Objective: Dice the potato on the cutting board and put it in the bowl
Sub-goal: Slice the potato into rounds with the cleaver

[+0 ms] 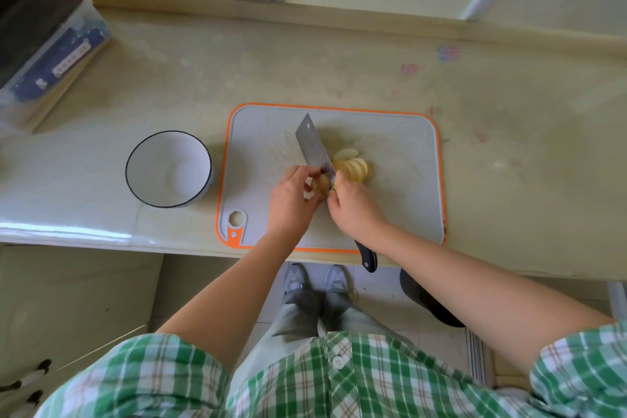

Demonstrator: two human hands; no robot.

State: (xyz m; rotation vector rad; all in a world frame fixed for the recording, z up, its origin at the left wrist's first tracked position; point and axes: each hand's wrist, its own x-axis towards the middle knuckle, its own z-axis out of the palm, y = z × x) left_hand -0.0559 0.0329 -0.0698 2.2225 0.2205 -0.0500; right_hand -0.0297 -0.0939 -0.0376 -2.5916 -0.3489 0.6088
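Note:
A grey cutting board (400, 200) with an orange rim lies on the counter. My left hand (292, 201) grips the uncut brown end of the potato (320, 184) on the board. My right hand (356, 210) holds the cleaver (314, 148) by its black handle, whose end sticks out below my wrist. The blade stands against the cut face of the potato. Several pale round slices (353, 168) lean fanned out to the right of the blade. A white bowl (168, 169) with a dark rim stands left of the board and holds nothing.
A clear plastic box (51, 58) with dark contents sits at the counter's back left. The counter's front edge runs just below the board. My legs and shoes show on the tiled floor beneath.

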